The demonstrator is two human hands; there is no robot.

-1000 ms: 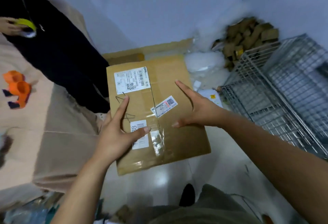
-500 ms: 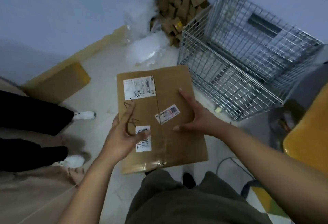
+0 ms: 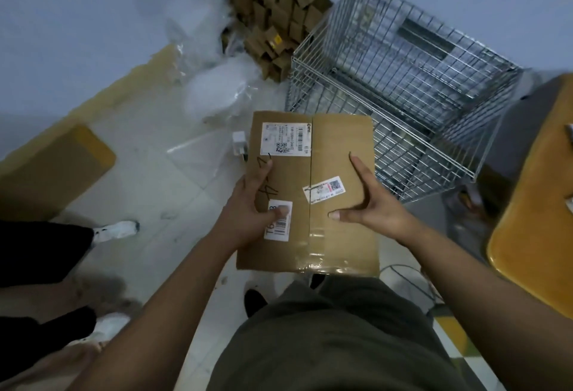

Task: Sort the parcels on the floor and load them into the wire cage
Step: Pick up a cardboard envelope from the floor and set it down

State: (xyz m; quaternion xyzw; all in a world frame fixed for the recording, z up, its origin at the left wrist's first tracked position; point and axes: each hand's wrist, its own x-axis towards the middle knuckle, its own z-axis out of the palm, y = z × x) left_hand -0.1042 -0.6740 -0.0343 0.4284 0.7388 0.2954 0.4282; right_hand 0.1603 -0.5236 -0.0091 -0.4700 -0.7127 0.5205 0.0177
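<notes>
1. Risk: the parcel point(image 3: 341, 142) dips at its far end. Both hands sit on the near half, so most of the parcel hangs beyond the fingertips.
2. Risk: the far edge snags on the wire cage point(image 3: 418, 80) rim, just beyond the right fingertips. It needs lifting over the rim, not pushing.
3. Risk: the left thumb slips, since it rests on a glossy barcode label.
4. Orientation: broad labelled face up. The long axis runs away from the body, parallel to both index fingers. The taped seam runs between the hands, and the shipping label lies beyond the left fingertips.
5. Grip: the left hand point(image 3: 248, 214) has its thumb and index on top, with the other fingers hidden under the edge. The right hand point(image 3: 372, 204) has its thumb and index spread wide on top, the rest hidden. Both hold the parcel clear of the floor point(image 3: 173, 192).
</notes>
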